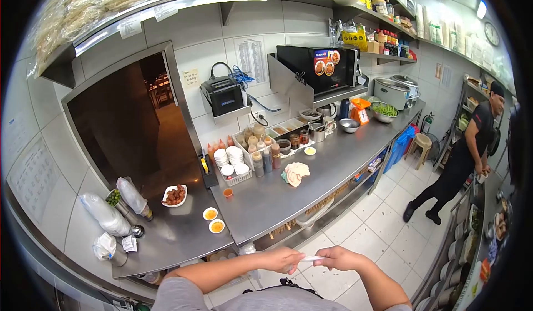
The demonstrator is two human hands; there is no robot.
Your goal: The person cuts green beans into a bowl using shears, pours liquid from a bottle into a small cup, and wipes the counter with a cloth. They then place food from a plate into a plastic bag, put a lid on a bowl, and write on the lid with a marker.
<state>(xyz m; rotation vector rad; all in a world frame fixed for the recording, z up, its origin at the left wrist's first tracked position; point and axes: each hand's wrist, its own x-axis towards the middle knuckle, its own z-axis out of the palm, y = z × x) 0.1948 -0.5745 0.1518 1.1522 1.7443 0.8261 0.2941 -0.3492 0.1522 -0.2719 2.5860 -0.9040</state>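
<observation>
In front of my body, over the floor by the counter's front edge, my left hand (282, 260) and my right hand (338, 257) meet at a small flat white thing (310, 259). My right thumb and fingers pinch one end of it. At its other end, my left fingertips are closed against it. Its exact kind is too small to make out. On the steel counter (261, 211) ahead are two small white cups with yellow-orange contents (216, 226), a white bowl of browned meat pieces (174, 195), a small cup of orange sauce (228, 192) and a crumpled cloth (295, 173).
Squeeze bottles and stacked white dishes fill a basket (239, 177). A black microwave (316, 69) sits on a wall shelf, near a black printer (225, 96). Wrapped cups (102, 214) stand at left. A person in black (472, 139) stands at the right.
</observation>
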